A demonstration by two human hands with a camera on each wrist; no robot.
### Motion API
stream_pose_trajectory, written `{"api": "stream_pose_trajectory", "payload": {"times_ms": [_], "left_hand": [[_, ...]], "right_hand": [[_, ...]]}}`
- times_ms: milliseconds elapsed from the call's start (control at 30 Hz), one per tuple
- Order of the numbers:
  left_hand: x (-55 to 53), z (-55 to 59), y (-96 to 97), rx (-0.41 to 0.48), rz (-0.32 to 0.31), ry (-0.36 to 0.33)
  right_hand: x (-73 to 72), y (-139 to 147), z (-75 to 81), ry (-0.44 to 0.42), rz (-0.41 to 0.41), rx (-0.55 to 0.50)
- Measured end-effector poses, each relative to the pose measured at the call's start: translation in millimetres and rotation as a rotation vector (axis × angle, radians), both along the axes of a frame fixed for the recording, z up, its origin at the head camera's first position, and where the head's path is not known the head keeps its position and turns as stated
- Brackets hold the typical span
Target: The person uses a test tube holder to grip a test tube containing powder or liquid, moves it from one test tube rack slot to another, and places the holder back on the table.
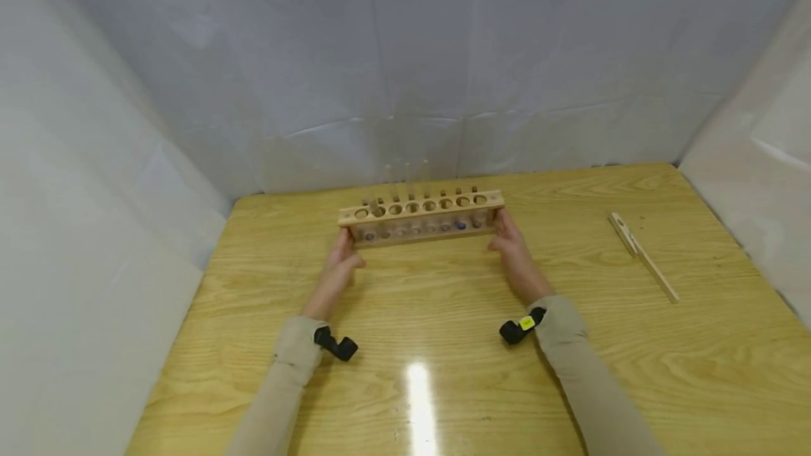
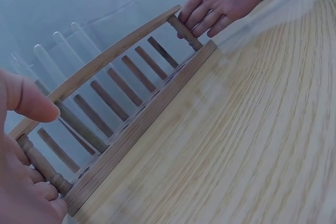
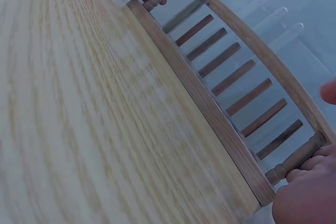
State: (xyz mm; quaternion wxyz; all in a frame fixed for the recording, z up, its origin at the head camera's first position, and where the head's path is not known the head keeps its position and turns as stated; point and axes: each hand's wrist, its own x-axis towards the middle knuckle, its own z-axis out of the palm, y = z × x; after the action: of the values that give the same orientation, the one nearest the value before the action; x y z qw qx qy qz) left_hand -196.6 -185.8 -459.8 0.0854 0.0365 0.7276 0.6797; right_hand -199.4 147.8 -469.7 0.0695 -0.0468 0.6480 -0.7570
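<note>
A wooden test tube rack (image 1: 421, 206) stands near the table's back edge, with a row of holes along its top bar and pegs behind. Clear glass tubes (image 2: 50, 61) rise above the top bar with rounded ends up. A thick greyish rod (image 2: 81, 127) stands in a hole near the left end. My left hand (image 1: 336, 269) grips the left end post, fingers around it and thumb raised by the top bar. At the other end, my right hand (image 1: 516, 259) has its fingers around the right post (image 3: 296, 158), thumb held away.
A wooden test tube clamp (image 1: 656, 276) lies on the table to the right of the rack. Pale sheeting (image 1: 418, 76) hangs behind the table and along both sides. Light glares off the wood-grain tabletop (image 1: 469, 378) between my forearms.
</note>
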Motion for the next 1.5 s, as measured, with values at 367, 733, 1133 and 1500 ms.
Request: {"api": "stream_pose_trajectory", "payload": {"times_ms": [367,733,1133,1500], "left_hand": [[1.2,0.7,14.7,0.031,-0.038,-0.014],[0.9,-0.3,26.5,0.050,-0.073,0.002],[6.0,0.4,35.7,0.025,-0.077,-0.029],[6.5,-0.9,38.1,0.068,-0.103,-0.007]], "right_hand": [[7.1,15,-0.6,0.048,-0.039,-0.040],[12.7,26,2.5,0.062,-0.042,-0.064],[16.1,36,3.6,0.053,-0.043,-0.064],[19.2,38,5.6,0.072,-0.046,-0.051]]}}
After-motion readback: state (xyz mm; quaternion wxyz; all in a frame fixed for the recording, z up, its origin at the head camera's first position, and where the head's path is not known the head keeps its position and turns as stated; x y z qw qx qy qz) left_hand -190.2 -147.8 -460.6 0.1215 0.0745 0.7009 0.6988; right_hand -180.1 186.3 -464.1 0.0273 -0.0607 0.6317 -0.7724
